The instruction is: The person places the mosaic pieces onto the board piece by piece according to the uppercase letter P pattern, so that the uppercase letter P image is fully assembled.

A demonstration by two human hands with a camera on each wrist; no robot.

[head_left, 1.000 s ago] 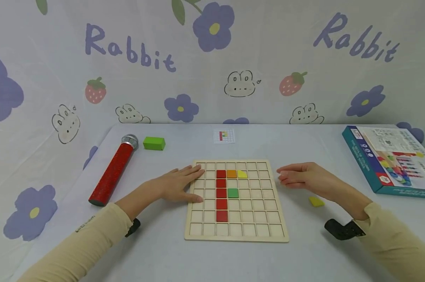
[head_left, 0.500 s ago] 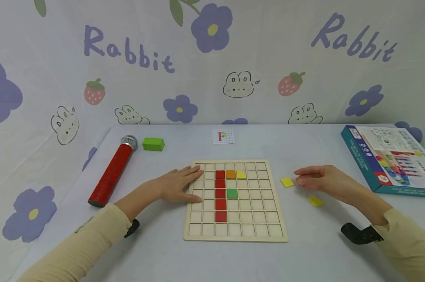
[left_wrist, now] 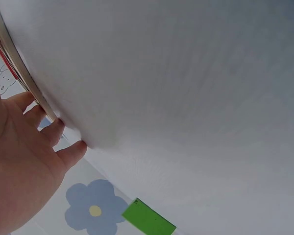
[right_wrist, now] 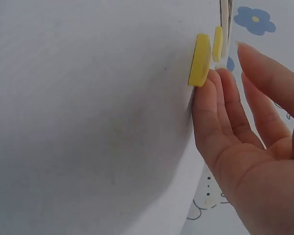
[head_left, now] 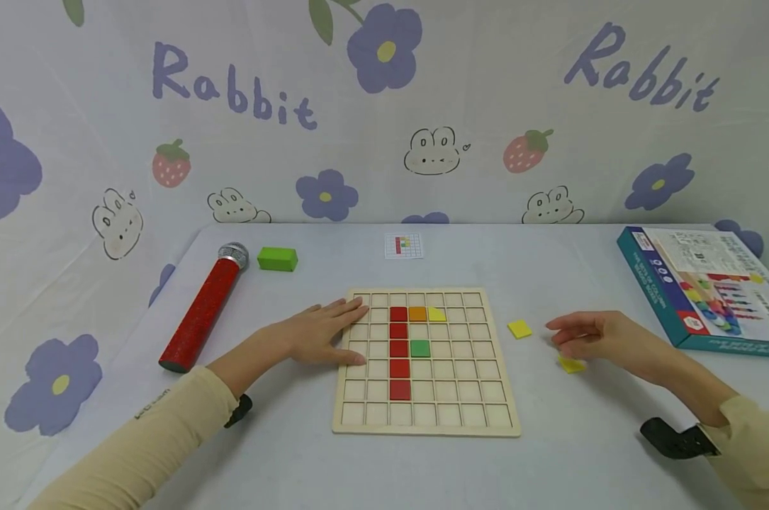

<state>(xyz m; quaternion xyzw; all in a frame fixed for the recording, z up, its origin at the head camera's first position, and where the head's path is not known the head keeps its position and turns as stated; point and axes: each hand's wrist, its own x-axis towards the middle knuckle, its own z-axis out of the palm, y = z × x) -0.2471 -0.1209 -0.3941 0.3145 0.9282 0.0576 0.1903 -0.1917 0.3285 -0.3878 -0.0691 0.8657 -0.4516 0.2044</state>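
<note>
My left hand (head_left: 329,333) rests on the left edge of a wooden grid board (head_left: 425,431), its thumb and fingers spread over the rim. Set in the board are a column of several red squares (head_left: 400,348), an orange square (head_left: 417,314), a yellow curved-edge tile (head_left: 436,314) and a green square (head_left: 420,348). Right of the board, a yellow square tile (head_left: 520,329) lies on the table. My right hand (head_left: 604,340) hovers over a second yellow tile (head_left: 572,365), partly covering it in the head view; its thumb and fingers are apart and hold nothing.
A red microphone (head_left: 202,312) and a green block (head_left: 278,259) lie at the left. Behind the board is a small card with a coloured grid pattern (head_left: 403,246). A teal-edged game box (head_left: 709,290) lies at the right, and a printed cloth (head_left: 371,142) hangs behind.
My right hand has let go of the yellow square tile beside the board and moved right and nearer to me, over the second yellow tile. The left hand has stayed put.
</note>
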